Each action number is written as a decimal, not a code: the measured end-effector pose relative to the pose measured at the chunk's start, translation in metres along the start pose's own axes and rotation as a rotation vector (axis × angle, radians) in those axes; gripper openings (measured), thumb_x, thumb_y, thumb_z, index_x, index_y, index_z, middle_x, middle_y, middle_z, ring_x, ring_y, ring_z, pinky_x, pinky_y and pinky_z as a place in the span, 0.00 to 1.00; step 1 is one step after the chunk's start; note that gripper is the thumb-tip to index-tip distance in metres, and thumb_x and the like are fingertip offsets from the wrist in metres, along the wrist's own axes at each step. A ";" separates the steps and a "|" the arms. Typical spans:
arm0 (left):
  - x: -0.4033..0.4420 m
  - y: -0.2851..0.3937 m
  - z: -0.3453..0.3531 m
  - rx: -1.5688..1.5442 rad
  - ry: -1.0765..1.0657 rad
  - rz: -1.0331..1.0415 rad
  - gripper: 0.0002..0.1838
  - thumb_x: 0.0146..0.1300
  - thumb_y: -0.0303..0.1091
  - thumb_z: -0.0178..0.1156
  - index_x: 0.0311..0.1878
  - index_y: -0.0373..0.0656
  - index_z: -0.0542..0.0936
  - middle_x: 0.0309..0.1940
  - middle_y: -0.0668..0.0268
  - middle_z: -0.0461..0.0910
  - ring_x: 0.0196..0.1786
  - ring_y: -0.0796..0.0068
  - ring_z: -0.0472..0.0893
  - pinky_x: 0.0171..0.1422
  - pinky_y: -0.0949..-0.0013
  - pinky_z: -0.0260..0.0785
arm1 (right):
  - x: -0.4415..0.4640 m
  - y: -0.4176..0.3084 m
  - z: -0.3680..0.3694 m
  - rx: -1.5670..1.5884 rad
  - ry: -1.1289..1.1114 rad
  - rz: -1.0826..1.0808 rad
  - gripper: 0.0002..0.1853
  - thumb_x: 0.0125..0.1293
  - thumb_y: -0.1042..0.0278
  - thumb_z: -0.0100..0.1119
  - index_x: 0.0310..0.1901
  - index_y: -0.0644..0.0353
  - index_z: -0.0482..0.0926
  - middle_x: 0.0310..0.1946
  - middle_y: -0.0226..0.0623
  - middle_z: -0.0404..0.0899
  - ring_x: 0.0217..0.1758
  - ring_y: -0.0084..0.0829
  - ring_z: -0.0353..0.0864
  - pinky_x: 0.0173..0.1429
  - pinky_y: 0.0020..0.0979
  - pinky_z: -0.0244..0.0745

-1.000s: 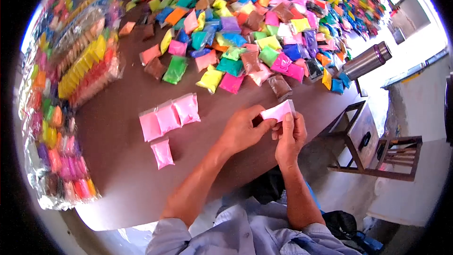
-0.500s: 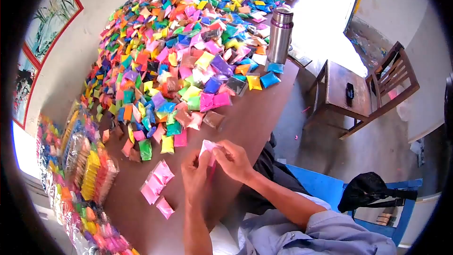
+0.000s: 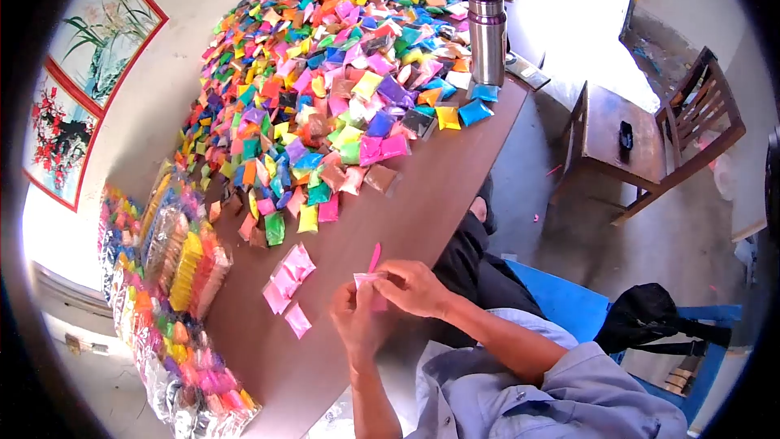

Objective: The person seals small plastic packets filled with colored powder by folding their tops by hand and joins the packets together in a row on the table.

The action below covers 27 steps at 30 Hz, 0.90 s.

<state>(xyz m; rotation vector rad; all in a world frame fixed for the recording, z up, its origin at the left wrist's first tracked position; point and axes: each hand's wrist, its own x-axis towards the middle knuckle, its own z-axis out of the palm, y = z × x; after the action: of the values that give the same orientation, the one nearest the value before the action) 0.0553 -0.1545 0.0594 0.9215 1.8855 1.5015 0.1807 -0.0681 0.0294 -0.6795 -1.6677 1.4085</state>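
Note:
Close to the table edge, my left hand (image 3: 353, 321) and my right hand (image 3: 414, 289) pinch a small pale pink packet (image 3: 379, 301) between their fingertips. Both hands are closed on its top edge, and the fingers partly cover it. Just beyond them shows a narrow bright pink strip (image 3: 374, 257); what it is, I cannot make out. To the left of my left hand, several pink packets (image 3: 288, 279) lie together in a short overlapping row on the brown table (image 3: 244, 333). One more pink packet (image 3: 298, 320) rests a little nearer to me.
A large heap of small colourful packets (image 3: 325, 73) covers the far table. A steel flask (image 3: 487, 41) stands at its right edge. Clear bags of sorted packets (image 3: 175, 276) line the left side. On the right are a wooden chair (image 3: 626, 142) and a blue chair (image 3: 561, 297) with a black bag (image 3: 642, 317).
The view has shifted, so the table contents appear farther right and higher. Both hands still hold the packet, now lower, and the bright pink strip shows above them.

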 end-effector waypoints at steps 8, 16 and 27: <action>-0.006 -0.017 0.003 -0.155 0.080 -0.059 0.13 0.76 0.37 0.61 0.44 0.35 0.85 0.36 0.70 0.84 0.40 0.82 0.79 0.45 0.74 0.71 | 0.005 0.001 -0.006 -0.040 -0.144 0.056 0.12 0.72 0.60 0.62 0.44 0.62 0.84 0.30 0.43 0.83 0.31 0.34 0.82 0.38 0.35 0.77; -0.001 -0.018 -0.002 -0.331 -0.037 -0.122 0.08 0.77 0.34 0.61 0.44 0.41 0.85 0.40 0.73 0.83 0.42 0.84 0.79 0.48 0.76 0.71 | 0.011 0.002 -0.007 0.052 -0.169 0.187 0.14 0.73 0.59 0.60 0.47 0.61 0.85 0.31 0.43 0.85 0.31 0.32 0.82 0.39 0.35 0.76; 0.002 -0.021 -0.005 -0.434 0.031 -0.160 0.09 0.78 0.34 0.60 0.44 0.40 0.84 0.37 0.72 0.83 0.40 0.84 0.78 0.46 0.76 0.71 | 0.015 0.001 -0.006 -0.085 -0.183 0.155 0.15 0.72 0.56 0.57 0.41 0.59 0.85 0.32 0.51 0.84 0.34 0.51 0.84 0.38 0.46 0.76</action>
<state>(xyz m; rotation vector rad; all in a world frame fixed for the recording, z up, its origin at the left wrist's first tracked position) 0.0465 -0.1585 0.0397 0.5373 1.5212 1.7350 0.1781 -0.0528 0.0321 -0.7606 -1.8590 1.5552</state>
